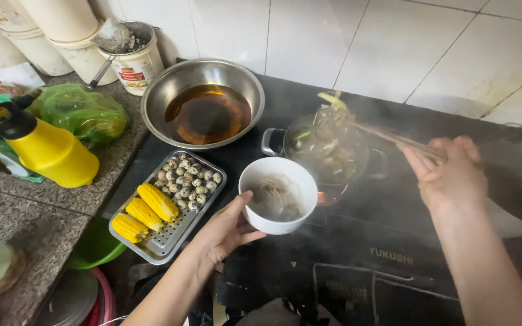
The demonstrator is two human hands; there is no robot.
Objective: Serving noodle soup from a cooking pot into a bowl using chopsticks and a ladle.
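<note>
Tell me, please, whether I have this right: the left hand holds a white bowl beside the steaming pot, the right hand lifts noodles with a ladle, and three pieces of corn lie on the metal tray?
Not quite: in the head view the right hand lifts the noodles with chopsticks, not a ladle. The rest stands: left hand on the white bowl beside the steaming pot, three pieces of corn on the metal tray.

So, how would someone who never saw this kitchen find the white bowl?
Start at the black stove top. The white bowl sits just in front of the steaming pot, with the left hand on its side. It is the only white, round dish there; the tray beside it is metal.
</note>
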